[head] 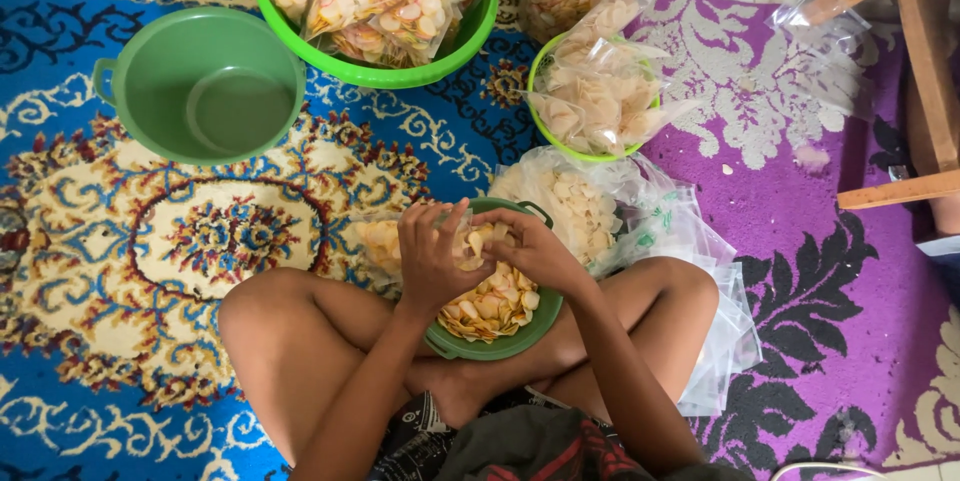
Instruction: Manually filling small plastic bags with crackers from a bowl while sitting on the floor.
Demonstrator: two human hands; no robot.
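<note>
I sit cross-legged on a patterned carpet with a dark green bowl (520, 339) of pale round crackers (495, 306) resting between my legs. My left hand (432, 251) and my right hand (532, 246) meet above the bowl. Both are closed around a small clear plastic bag (470, 241) partly filled with crackers. The bag's lower part is hidden behind my fingers.
An empty green basin (205, 86) stands at the upper left. A bright green tub (385, 69) holds filled bags. A lime bowl (575, 149) holds more bagged crackers. A large open plastic bag of crackers (575, 206) lies right of my hands. Wooden furniture legs (925, 71) stand at right.
</note>
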